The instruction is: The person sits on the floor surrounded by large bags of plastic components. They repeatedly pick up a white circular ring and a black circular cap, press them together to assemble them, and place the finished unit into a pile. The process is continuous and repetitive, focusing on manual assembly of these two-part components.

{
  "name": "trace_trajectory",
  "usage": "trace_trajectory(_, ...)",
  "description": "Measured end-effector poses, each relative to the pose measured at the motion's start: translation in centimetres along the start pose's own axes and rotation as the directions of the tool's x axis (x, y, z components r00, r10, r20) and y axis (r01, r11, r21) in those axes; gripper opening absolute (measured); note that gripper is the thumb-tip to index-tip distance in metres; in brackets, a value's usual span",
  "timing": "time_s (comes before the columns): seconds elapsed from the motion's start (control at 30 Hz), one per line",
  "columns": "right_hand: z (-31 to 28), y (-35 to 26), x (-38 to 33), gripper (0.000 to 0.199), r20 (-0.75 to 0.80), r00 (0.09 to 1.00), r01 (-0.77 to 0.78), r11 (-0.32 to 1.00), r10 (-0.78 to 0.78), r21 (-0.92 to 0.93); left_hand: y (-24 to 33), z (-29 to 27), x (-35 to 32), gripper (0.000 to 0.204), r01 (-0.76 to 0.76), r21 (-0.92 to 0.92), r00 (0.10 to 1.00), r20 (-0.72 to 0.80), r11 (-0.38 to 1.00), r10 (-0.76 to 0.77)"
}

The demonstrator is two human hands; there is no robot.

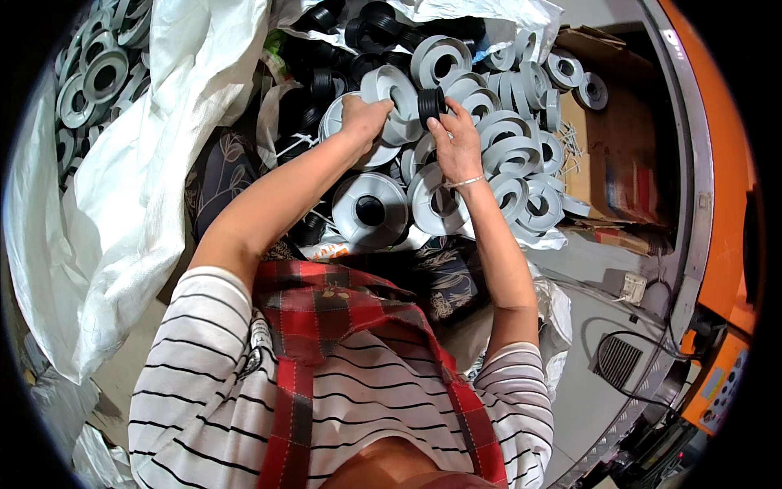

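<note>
At the far left, a white woven sack is seen, with more grey plastic reels lying beyond its upper edge. Nearer the middle, black ribbed rings are heaped at the top, spilling from a clear bag. Just below them, the left hand is closed over the rim of a grey reel, which is held tilted above the pile. A flat grey reel with a black hub lies beneath the forearm, on patterned dark cloth. To the right of the held reel, a black ribbed ring is pinched between the thumb and fingers of the right hand, and it sits at, perhaps already on, the reel's centre; the contact cannot be made out clearly. A thin bracelet is worn on that wrist. Further right, stacked grey reels are crowded together, just beside a flattened cardboard box. At the far right, an orange machine with a curved metal rim is seen.
</note>
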State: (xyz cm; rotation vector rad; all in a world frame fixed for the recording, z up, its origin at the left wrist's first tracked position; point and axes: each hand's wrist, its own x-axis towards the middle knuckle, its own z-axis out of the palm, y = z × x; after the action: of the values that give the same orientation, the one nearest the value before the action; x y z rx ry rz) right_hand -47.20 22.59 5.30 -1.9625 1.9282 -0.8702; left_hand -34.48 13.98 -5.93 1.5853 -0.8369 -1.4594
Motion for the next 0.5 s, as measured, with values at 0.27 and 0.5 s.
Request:
trace_trajectory(0.27,0.6,-5.1,-1.3,0.072,0.091,0.984,-0.169,0.963,0.153,0.21,7.7,-10.1,-9.2,0.029,0.319,-0.388,0.71,0.703,0.865,0.053)
trace_trajectory(0.5,-0.1,-9.8,-2.9,0.074,0.262,0.951,0.205,0.97,-0.166,-0.128,7.7,-15.3,-10.4,0.03,0.288,-0.304,0.599,0.797,0.908,0.077)
